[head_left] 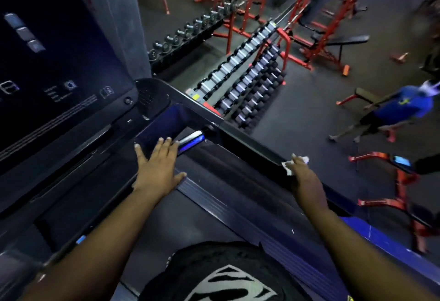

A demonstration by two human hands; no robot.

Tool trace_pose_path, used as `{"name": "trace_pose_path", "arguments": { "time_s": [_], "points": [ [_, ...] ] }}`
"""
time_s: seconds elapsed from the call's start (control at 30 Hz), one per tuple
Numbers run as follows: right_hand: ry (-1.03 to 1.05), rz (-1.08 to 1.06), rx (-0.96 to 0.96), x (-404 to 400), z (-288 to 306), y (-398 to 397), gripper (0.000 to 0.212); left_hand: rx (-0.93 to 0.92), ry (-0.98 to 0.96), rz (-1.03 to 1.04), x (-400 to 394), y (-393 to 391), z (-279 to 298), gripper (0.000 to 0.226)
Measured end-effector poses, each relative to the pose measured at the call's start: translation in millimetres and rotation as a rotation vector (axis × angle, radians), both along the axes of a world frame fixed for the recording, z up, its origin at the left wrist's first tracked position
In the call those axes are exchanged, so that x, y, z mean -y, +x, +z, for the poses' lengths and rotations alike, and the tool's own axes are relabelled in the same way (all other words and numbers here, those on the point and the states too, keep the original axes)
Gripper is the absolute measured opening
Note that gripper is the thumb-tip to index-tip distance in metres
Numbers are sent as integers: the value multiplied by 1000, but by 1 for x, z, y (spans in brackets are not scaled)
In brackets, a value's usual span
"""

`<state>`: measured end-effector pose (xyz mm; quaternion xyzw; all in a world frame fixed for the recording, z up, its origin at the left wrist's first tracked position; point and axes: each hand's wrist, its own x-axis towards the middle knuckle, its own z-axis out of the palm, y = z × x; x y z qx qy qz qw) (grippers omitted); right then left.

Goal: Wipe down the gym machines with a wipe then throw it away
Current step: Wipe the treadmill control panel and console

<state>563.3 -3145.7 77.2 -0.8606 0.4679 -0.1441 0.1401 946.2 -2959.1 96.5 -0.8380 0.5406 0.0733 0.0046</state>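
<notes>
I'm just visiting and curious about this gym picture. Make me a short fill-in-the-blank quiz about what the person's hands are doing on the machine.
1. The white wipe is held in the person's ____ hand.
2. The left hand lies flat with its fingers ____ on the machine's dark console.
3. The wipe is pressed against the machine's black side ____.
4. The lifting frames in the background are painted ____.

Missing words: right; straight; rail; red
</notes>
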Motion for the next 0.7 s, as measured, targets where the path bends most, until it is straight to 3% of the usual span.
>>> {"name": "trace_pose_path", "arguments": {
  "time_s": [0.2,0.3,0.43,0.57,0.7],
  "points": [
    [105,57,-334,9,-34,4,67,-14,95,-206,53,-63,-8,103],
    [110,113,-422,17,-28,2,89,-15,125,-352,82,-110,-10,105],
    [138,48,-405,19,-36,-69,110,0,139,-505,119,-181,-16,109],
    [77,-61,-408,6,-52,-151,118,65,156,-612,144,-240,-25,109],
    [68,-16,-464,19,-54,-141,120,99,202,-619,155,-272,-35,112]
  ]
}}
